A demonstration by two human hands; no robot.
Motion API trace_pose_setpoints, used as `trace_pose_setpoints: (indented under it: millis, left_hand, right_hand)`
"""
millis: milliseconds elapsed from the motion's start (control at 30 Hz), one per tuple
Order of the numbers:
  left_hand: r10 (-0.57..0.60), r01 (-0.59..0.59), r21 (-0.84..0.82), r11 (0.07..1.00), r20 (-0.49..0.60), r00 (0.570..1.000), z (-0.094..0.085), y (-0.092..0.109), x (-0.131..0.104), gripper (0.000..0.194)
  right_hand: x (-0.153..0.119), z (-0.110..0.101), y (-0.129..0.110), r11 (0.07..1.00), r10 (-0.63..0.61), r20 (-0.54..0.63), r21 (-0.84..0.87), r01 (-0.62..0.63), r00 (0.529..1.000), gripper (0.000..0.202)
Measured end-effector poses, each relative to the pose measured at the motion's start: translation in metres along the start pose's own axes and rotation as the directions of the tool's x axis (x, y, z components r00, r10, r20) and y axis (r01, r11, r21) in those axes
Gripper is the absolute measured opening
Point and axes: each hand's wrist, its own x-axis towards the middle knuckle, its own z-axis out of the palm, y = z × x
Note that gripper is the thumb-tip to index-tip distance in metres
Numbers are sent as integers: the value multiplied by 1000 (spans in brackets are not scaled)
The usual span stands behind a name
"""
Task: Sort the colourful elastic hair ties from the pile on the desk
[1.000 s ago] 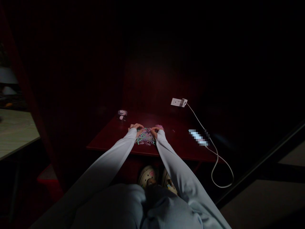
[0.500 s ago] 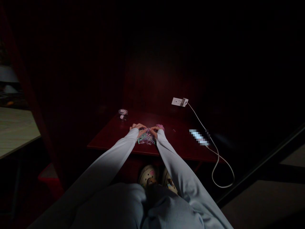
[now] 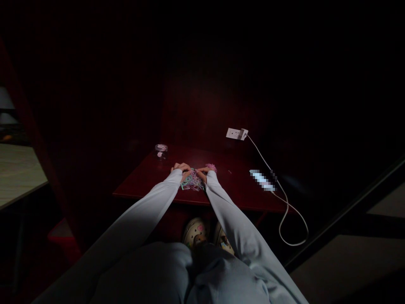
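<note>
A loose pile of thin pastel strands (image 3: 193, 183), mint, lilac and pink, that look like small elastic bands, lies on the dark red tabletop (image 3: 142, 180) between my hands. My left hand (image 3: 181, 168) is at the pile's left edge, fingers bent and pinched. From the right, my right hand (image 3: 203, 171) reaches over the pile with thumb and finger pinched. The fingertips of both hands are close together; what lies in them is too small to make out. Just behind my right hand is a pink clump (image 3: 211, 167) of similar strands.
A clear round jar (image 3: 161, 151) with a pinkish top stands at the back left. To the right are a blurred-out phone (image 3: 262, 180) and a white cable (image 3: 286, 202) running to a wall outlet (image 3: 233, 133). A small pink piece (image 3: 230, 172) lies on the tabletop.
The whole view has shifted slightly. My fingertips, which met above the pile, are now a little apart. The pile and the jar stay in place.
</note>
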Motion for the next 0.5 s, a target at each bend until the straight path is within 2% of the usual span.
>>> trace_pose_setpoints:
  millis: [200,367,500]
  left_hand:
    - [7,-7,-4,1000,-5,1000,3,-10,5,11]
    - [3,-3,-6,1000,-1,1000,-1,-5,4,10]
    - [2,-2,-1,1000,-9,1000,-3,0,2,10]
  right_hand:
    - [1,-3,4,998,33,77,49,-37,996,41]
    - [2,-3,4,998,43,85,44,-47,995,35]
    - [0,0,4,999,41,59,33,-43,997,37]
